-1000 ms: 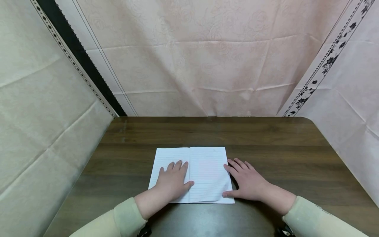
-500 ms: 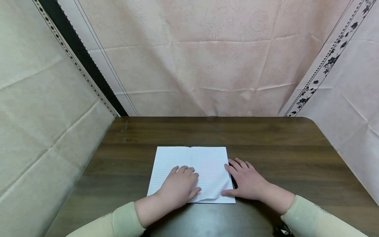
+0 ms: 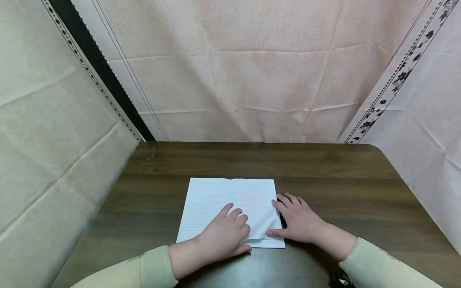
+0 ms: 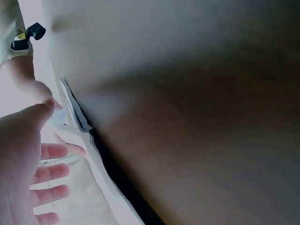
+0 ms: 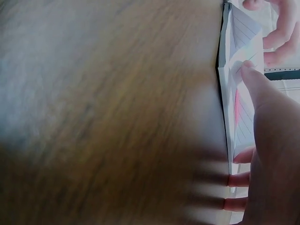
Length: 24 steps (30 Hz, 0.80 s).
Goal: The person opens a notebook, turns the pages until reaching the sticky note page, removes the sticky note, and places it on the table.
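A lined notebook [image 3: 205, 200] lies spread flat on the wooden table, its pages pale and ruled. Over its lower middle is my left hand [image 3: 227, 236], fingers apart and loosely bent, thumb near the bottom edge; the left wrist view shows these fingers [image 4: 51, 173] spread with nothing between them. My right hand [image 3: 299, 222] rests at the notebook's right edge. Its thumb [image 5: 251, 72] lies on the right page and its fingertips reach the side edge. Near the bottom, that page [image 5: 243, 33] bends up from the sheets below. My left hand covers part of the fold.
The wooden table [image 3: 324, 164] extends around the notebook. Behind it hangs a pale patterned cloth [image 3: 252, 92], with more cloth [image 3: 54, 160] along the left and right sides. Dark devices are strapped at the wrists, one showing below the right sleeve [image 3: 374, 256].
My left hand has slid from the left page rightward and down toward the lower middle, its fingers turning to the right. The right page's bottom edge has bent up more. My right hand barely moves.
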### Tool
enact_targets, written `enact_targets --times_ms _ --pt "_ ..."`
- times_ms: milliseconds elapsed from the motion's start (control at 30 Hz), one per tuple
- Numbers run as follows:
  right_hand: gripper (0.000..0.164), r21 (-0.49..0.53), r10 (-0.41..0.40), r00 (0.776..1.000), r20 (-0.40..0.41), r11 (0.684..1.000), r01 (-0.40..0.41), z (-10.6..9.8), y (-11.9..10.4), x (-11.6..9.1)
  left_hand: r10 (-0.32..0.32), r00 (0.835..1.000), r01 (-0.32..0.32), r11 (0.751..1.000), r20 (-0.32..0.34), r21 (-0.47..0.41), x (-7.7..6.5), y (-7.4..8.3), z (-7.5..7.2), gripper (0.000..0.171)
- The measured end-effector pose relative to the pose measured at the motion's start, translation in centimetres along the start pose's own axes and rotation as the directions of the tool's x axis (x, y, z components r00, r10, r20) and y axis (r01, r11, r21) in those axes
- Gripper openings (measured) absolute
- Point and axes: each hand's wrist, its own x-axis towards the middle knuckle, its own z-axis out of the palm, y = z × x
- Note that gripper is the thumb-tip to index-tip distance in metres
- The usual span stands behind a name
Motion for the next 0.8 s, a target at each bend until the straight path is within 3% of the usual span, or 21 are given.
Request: enact_targets --times_ms 133,433,800 --pt "0.101 -0.005 -0.002 1.0 -0.004 1.0 0.001 0.0 0.0 0.0 0.009 0.999 -0.009 1.0 -0.037 0.009 0.2 0.1 0.0 0.038" --pt "0.101 -0.008 -0.008 1.0 -0.015 1.0 0.008 -0.1 -0.1 -0.2 -0.046 0.996 0.045 0.999 -0.078 -0.004 0.7 0.6 0.0 0.021" --pt "0.102 0.01 -0.039 0.999 -0.027 0.999 0.039 0.0 0.4 -0.2 -0.062 0.997 0.062 0.998 -0.055 -0.006 1.2 1.0 0.0 0.008"
